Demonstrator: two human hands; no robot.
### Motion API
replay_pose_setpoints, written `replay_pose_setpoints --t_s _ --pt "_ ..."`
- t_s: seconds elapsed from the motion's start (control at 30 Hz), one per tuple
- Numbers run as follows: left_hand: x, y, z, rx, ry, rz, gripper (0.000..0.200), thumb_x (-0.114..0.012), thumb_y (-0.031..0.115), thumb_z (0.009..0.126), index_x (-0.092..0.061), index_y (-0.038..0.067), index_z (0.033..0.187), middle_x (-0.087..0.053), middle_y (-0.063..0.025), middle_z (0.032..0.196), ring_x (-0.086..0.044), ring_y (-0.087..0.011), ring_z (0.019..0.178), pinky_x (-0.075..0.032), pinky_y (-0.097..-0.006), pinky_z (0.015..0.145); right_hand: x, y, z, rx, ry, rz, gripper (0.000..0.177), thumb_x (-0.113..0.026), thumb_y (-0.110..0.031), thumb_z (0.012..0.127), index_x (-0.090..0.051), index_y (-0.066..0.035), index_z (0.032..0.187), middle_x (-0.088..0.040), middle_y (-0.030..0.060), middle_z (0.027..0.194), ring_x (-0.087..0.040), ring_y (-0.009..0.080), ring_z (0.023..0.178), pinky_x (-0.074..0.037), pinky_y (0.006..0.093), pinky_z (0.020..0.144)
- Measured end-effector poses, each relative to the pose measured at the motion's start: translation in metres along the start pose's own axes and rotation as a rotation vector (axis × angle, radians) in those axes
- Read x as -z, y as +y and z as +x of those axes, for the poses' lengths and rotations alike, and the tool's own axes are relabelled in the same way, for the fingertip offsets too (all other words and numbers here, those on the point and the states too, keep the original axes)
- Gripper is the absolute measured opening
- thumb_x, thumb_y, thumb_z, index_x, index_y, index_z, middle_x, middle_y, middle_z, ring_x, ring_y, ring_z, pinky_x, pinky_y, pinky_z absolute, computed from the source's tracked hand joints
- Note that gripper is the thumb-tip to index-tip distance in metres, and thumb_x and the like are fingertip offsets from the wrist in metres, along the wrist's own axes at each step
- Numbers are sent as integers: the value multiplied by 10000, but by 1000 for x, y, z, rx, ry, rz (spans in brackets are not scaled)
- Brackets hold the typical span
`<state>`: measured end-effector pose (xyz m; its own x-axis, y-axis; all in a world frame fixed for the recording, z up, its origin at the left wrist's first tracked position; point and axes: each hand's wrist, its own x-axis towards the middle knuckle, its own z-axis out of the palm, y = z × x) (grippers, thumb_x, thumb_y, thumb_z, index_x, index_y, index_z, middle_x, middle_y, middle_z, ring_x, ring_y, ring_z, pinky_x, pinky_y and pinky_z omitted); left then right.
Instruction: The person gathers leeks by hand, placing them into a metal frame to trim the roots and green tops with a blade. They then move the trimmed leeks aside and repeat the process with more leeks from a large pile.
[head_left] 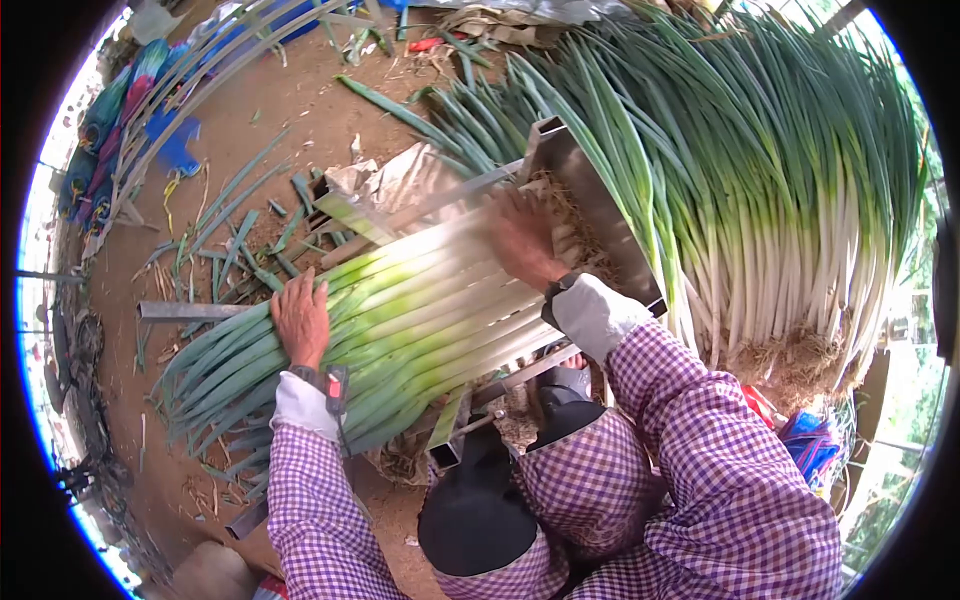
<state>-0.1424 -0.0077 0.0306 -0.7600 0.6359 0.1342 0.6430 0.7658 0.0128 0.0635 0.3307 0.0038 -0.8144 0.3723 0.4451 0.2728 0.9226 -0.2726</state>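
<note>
Stalks (415,310) lie side by side in a slanting layer across a metal frame (190,312), directly beneath both hands, their pale shafts running between the two. The left hand (300,315) rests palm-down on the green part along the layer's far edge, fingers extended and slightly apart, clasping nothing. The right hand (525,240) lies over the white ends near an upright metal plate (640,265); its fingers are blurred, so I cannot tell whether it grips any.
</note>
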Motion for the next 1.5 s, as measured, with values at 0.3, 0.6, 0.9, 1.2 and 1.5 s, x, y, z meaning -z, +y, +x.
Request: replay_pose_setpoints --t_s 0.3,0.6,0.9,1.2,1.5 --pt "14 10 -3 27 -48 127 547 -490 439 1044 -516 93 1467 -488 -88 1530 -369 -261 1463 -224 -532 1201 -5 -3 8 -101 -179 30 613 -646 -507 901 -650 -21 1273 -640 200 1289 -564 355 1261 -361 547 1123" --pt "9 65 -44 25 27 266 686 -426 529 1054 -324 113 1589 -324 -90 1642 -262 -270 1526 -187 -535 1217 -15 -6 -7 -73 -86 -93 592 -630 -532 905 -672 -68 1270 -602 175 1391 -477 336 1379 -270 539 1196" --pt "13 68 -47 4 46 270 688 -468 499 1044 -318 97 1582 -334 -96 1632 -283 -271 1518 -235 -525 1196 40 -32 -72 1 -151 144 859 -722 -495 833 -454 17 1469 -411 239 1557 -319 407 1485 -197 594 1215" --pt "10 66 -51 -9 -79 294 744 -464 506 1039 -254 85 1616 -254 -100 1677 -231 -265 1546 -176 -519 1224 53 -27 -96 -16 -189 241 866 -606 -534 917 -332 -26 1563 -333 179 1629 -258 330 1537 -149 546 1261" --pt "17 114 -102 -100 33 254 708 -484 443 1035 -254 132 1628 -255 -124 1679 -243 -269 1549 -215 -489 1216 44 -25 -100 7 -110 199 930 -684 -561 848 -382 -5 1529 -380 208 1595 -290 354 1520 -151 552 1264"
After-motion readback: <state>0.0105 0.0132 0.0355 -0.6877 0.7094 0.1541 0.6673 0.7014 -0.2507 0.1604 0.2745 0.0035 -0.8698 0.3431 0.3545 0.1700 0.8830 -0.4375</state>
